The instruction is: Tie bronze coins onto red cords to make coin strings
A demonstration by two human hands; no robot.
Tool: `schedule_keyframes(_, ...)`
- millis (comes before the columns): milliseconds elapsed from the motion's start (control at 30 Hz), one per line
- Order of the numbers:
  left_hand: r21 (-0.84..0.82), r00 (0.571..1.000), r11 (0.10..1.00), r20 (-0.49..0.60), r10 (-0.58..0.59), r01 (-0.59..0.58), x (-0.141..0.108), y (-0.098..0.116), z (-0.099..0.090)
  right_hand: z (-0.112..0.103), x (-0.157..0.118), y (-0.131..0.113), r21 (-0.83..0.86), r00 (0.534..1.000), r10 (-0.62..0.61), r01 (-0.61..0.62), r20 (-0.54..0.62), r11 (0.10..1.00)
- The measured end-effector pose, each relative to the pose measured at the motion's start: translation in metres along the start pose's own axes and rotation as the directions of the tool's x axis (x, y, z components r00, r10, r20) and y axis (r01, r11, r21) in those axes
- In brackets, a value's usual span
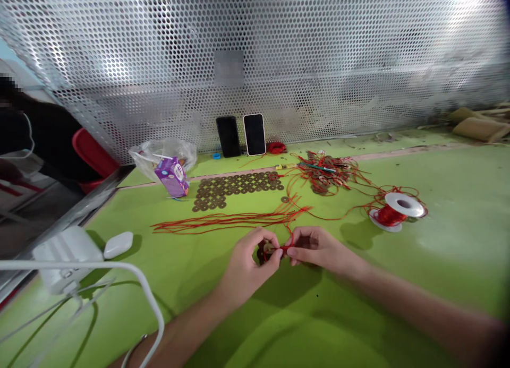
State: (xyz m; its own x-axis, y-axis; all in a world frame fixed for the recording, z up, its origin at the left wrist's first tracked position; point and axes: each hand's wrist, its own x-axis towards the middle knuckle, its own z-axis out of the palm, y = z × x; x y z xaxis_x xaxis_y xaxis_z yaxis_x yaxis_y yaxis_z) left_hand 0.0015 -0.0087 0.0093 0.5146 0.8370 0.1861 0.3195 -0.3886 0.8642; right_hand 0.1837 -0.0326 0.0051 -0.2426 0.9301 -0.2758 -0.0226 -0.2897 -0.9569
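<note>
My left hand (255,256) pinches a cluster of dark bronze holed coins (262,253) with red cord tied about them. Close beside it, my right hand (319,248) has its fingertips closed on the red cord (285,247) that comes off the coins. A loose end of that cord rises from between the hands. Just beyond them lies a bundle of cut red cords (223,219), stretched out sideways. Rows of holed coins (239,185) lie flat behind the bundle, with a single coin (285,199) apart at their right.
A heap of corded coins (326,171) lies at the back right, near a white spool (404,204) of red cord. Two phones (254,134) lean on the perforated metal panel (298,39). At left are a purple box (172,177), a plastic bag (187,150), a white charger (67,256) and an earbud case (118,245).
</note>
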Motion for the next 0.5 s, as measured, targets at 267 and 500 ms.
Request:
schedule_keyframes(267,0.027,0.998,0.998,0.041,0.052,-0.054,-0.0015,0.0003,-0.0005,0.0006,-0.0002,0.0021,0.021,1.0,-0.006,0.005,0.025,1.0)
schedule_keyframes(500,0.037,0.996,0.996,0.026,0.086,-0.087,-0.0019,-0.0001,-0.0004,0.0011,-0.0003,0.0011,0.06,1.0,-0.003,0.002,0.013,0.998)
